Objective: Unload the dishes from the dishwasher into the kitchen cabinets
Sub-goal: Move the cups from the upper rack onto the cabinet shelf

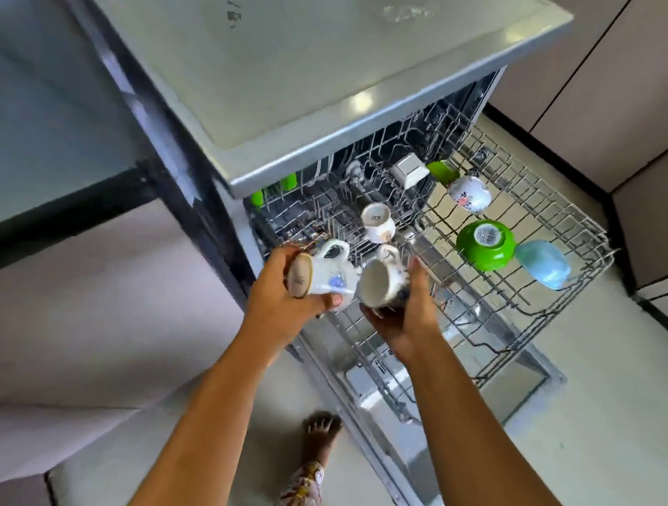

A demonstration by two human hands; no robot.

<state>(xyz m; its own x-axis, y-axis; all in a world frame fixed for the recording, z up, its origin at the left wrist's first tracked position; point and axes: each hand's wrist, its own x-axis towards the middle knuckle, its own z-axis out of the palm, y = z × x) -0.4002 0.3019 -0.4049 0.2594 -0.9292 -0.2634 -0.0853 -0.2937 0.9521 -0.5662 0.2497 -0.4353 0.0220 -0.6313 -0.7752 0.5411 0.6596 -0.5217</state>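
Note:
My left hand (pixel 279 292) grips a white mug with a blue flower print (pixel 328 274), lying on its side with its base toward the left. My right hand (pixel 412 313) holds a second white mug (pixel 380 284), its mouth facing me. Both hang above the near corner of the pulled-out upper rack (pixel 524 295) of the open dishwasher. A third white mug (pixel 377 221) stands upside down in the rack. Further right lie a floral bowl (pixel 470 193), a green bowl (pixel 485 244) bottom up, a light blue bowl (pixel 543 262) and a green cup (pixel 443 170).
The dishwasher's white top (pixel 286 56) juts out above the rack. Its open door (pixel 399 442) lies low in front of me, beside my bare foot (pixel 319 435). Beige cabinet fronts (pixel 663 121) stand at the right, and a dark-framed counter (pixel 51 123) at the left.

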